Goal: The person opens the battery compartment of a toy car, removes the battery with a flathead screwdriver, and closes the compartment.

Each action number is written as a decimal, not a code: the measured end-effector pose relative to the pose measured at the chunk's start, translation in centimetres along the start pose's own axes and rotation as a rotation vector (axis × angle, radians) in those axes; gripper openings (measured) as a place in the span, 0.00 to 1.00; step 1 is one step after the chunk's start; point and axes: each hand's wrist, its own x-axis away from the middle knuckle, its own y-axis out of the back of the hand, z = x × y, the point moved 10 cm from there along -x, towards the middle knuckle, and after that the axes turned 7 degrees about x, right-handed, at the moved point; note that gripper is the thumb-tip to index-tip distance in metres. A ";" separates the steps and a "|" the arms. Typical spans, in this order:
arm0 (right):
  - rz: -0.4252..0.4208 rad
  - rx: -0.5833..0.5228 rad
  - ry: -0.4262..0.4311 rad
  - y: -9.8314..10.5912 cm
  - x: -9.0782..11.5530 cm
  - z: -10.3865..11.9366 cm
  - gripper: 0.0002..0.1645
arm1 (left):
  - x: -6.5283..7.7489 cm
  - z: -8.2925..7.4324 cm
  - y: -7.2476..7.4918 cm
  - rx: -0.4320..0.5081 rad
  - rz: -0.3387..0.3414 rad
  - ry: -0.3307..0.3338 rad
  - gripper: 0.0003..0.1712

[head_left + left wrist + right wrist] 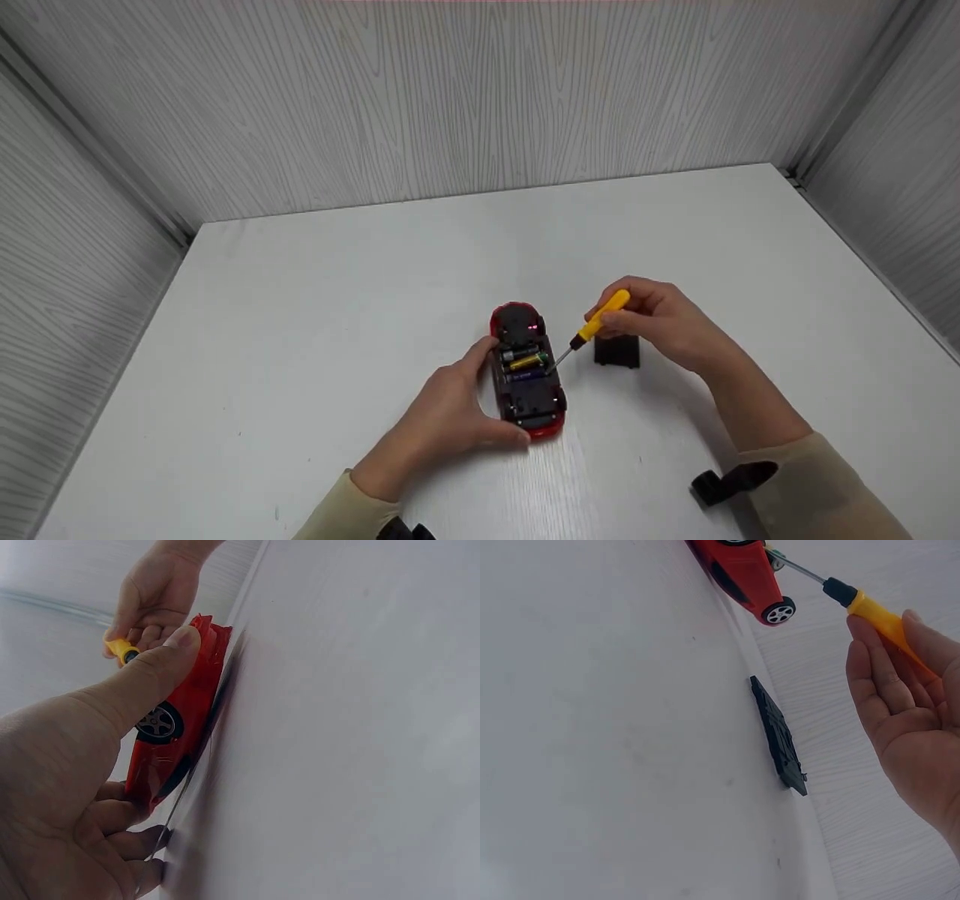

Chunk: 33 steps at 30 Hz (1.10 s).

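A red toy car (534,397) lies upside down on the white table, its dark underside facing up and its battery compartment uncovered. Three batteries (527,363) sit side by side in it. My left hand (450,409) grips the car along its left side, thumb at the near end and fingers toward the far end. In my right hand (667,322) I hold a yellow-handled screwdriver (604,314) between thumb and fingers. Its metal tip reaches the compartment's right edge, by the nearest battery. The left wrist view shows the thumb pressed against the car's red body (199,682).
A black battery cover (778,735) lies on the table to the right of the car, below my right hand. Grey wood-grain panels (480,97) stand around the white table (337,300) at the back and both sides.
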 end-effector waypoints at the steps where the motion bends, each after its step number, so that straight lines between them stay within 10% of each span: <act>1: -0.002 0.004 0.001 0.0 0.0 0.1 0.10 | 0.0 0.0 0.0 0.000 0.000 -0.001 0.74; 33: -0.049 0.314 0.140 -1.9 1.2 6.0 0.06 | 0.0 -0.1 -0.1 0.016 0.009 0.023 0.76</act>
